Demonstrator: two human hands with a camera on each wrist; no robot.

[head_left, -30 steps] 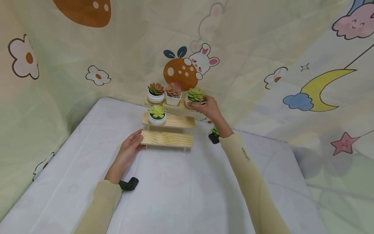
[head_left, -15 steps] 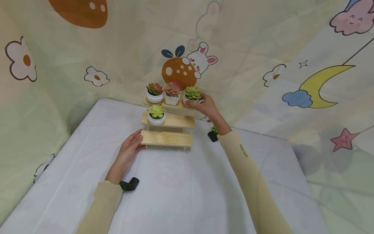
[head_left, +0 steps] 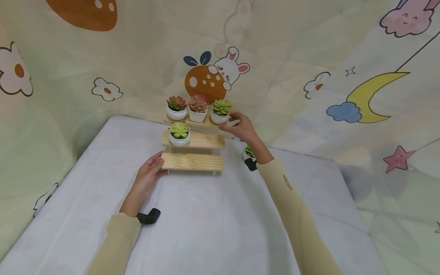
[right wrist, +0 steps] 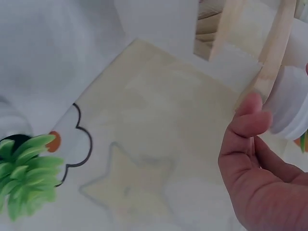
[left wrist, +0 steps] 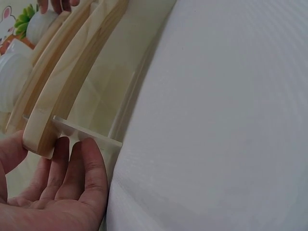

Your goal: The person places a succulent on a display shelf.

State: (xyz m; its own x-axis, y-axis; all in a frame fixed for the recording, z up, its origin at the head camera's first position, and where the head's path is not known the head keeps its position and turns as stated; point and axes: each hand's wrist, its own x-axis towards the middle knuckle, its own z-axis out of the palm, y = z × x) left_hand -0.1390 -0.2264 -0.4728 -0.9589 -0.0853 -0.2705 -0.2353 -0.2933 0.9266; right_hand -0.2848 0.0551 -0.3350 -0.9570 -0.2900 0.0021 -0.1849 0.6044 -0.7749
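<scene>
A three-step wooden display stand [head_left: 192, 162] with clear supports stands near the back of the table. My left hand [head_left: 147, 176] grips the left end of its lowest step, thumb on the wood and fingers by the clear support [left wrist: 86, 131]. On the top step, a green succulent in a round white pot [head_left: 220, 117] sits at the right end. Beside that pot is my right hand [head_left: 245, 129], thumb and fingers apart, fingertips at the step's end. A reddish succulent [head_left: 177, 109] and a pink succulent in a square pot [head_left: 198, 110] share this step.
A yellow-green succulent [head_left: 179, 134] in a white pot occupies the middle step's left end. Another green succulent [head_left: 249, 151] stands on the white-covered table [head_left: 206, 221], partly hidden by the right wrist. A printed cloth wall [head_left: 144, 57] rises close behind the stand.
My right hand has loosened from the green succulent's pot and shifted slightly right of it; more of the pot shows. The left hand keeps its grip. The head view has shifted slightly.
</scene>
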